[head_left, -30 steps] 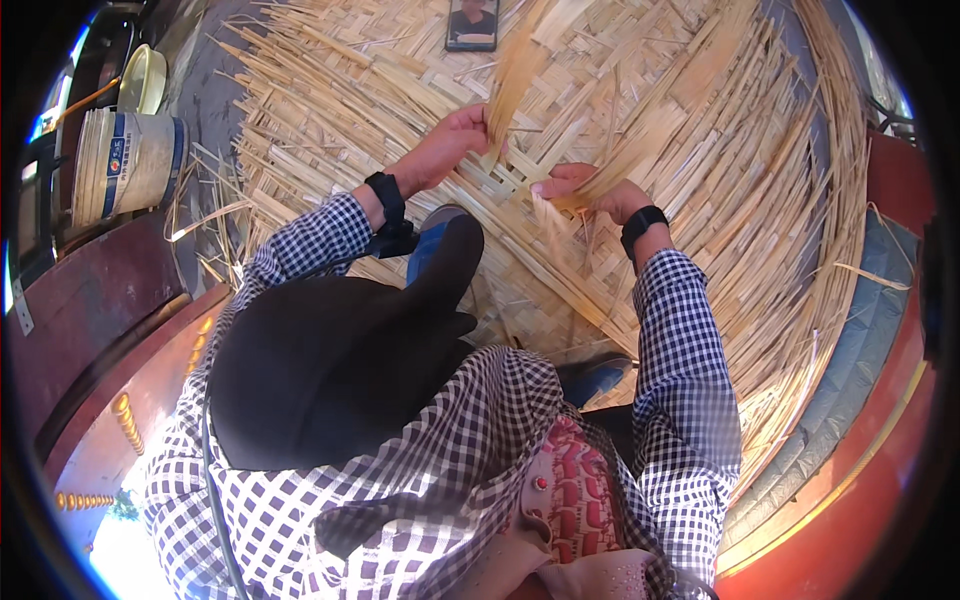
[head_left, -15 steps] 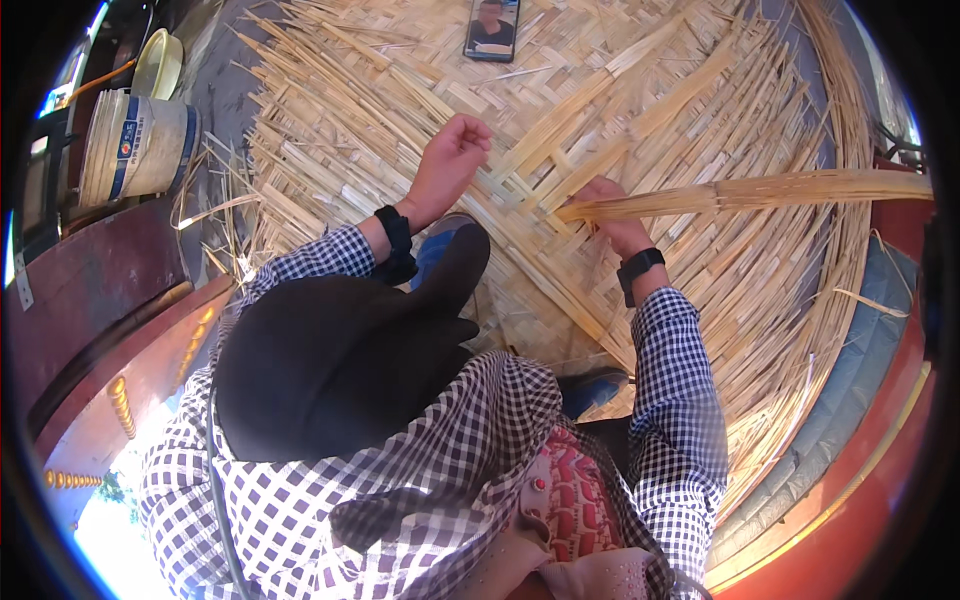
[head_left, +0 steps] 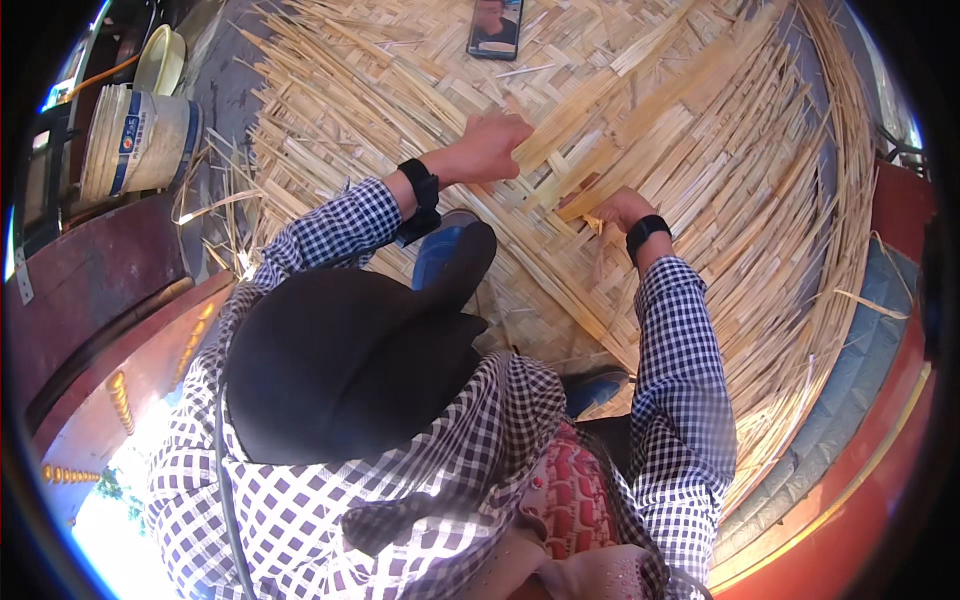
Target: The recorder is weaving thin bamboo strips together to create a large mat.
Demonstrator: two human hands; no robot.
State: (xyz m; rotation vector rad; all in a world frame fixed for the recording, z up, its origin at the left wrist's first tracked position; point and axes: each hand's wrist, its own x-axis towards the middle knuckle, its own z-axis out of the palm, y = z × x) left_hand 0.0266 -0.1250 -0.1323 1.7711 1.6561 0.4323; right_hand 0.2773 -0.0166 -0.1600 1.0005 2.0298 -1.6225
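A large mat (head_left: 430,110) of flat, pale split-reed strips is spread before me, its woven middle passing into long loose strip ends. My right hand (head_left: 622,208) is closed at the near end of a wide reed strip (head_left: 665,118), which runs away toward the far right over the other strips. Its fingertips are partly hidden against the weave. To the left, my left hand (head_left: 488,148) reaches over the mat, thumb and fingers apart and nothing seen between them. Both wrists wear black bands.
A phone (head_left: 495,28) lies on the mat's far side. At the far left are a white bucket (head_left: 140,143) and a pale basin (head_left: 160,62). My shoes (head_left: 437,255) rest at the mat's near part. A grey padded roll (head_left: 880,310) borders the right.
The wide strip, which pointed out to the right, now lies toward the far right along the others. My left hand has moved right and its fingers have stretched out.
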